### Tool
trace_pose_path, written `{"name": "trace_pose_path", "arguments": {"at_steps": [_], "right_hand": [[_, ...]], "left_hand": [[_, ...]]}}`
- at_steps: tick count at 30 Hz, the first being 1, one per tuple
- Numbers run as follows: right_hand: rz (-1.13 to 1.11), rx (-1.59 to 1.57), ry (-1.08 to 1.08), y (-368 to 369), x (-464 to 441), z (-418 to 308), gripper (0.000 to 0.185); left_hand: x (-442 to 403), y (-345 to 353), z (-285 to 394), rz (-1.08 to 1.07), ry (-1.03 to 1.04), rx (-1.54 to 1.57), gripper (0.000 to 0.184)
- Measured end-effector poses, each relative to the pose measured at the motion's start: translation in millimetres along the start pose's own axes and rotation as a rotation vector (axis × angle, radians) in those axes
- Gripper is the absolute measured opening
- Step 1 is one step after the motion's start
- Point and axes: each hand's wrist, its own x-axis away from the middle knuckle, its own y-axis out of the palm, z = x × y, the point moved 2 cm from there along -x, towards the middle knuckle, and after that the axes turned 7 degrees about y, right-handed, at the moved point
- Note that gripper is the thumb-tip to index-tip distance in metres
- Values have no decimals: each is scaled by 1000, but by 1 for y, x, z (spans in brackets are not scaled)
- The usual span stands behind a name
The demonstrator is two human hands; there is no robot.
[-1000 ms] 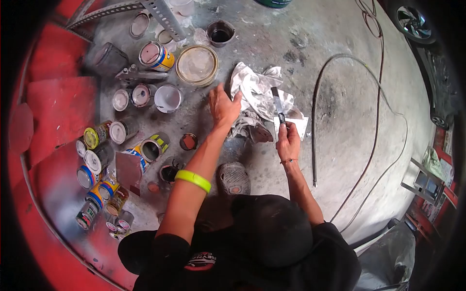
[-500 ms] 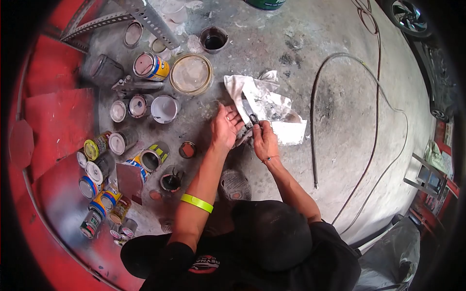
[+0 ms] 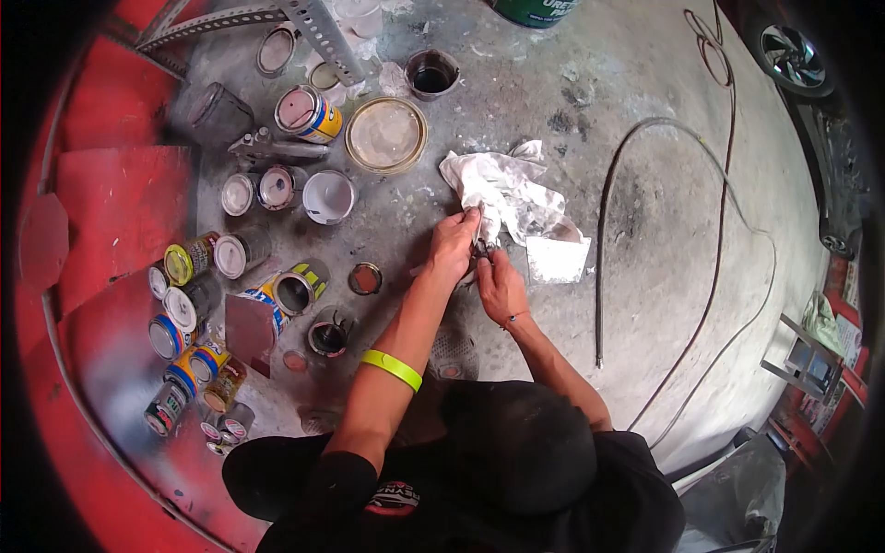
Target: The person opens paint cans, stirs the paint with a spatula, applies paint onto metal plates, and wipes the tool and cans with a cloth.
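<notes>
My left hand is closed on the near edge of a stained white rag, its fingers pinching the cloth. My right hand sits just beside it, fingers wrapped round the dark handle of a putty knife. The rag covers the knife's blade, so only the handle end shows between my hands. The rest of the cloth spreads crumpled over the concrete floor. A white rectangular card lies at its right end.
Paint cans, including an open pale one, crowd the floor at left near a red panel. A round lid and dark pot lie beyond the rag. A hose loops at right.
My left hand has gone from open beside the knife to gripping the rag, which is now folded over the blade. The whole view has shifted slightly.
</notes>
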Motion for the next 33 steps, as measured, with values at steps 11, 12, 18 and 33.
{"name": "trace_pose_path", "arguments": {"at_steps": [11,12,18,33], "right_hand": [[-71,-43,7,-6,16,11,24],[-73,-48,17,-8,18,12,23],[-46,-75,-36,-26,31,10,23],[121,-691,-283,-43,13,-45,21]], "left_hand": [[5,4,-8,167,-20,273,23],[8,8,-8,179,-33,276,23],[13,24,-23,183,-26,360,22],[118,-11,37,415,915,-1173,78]]}}
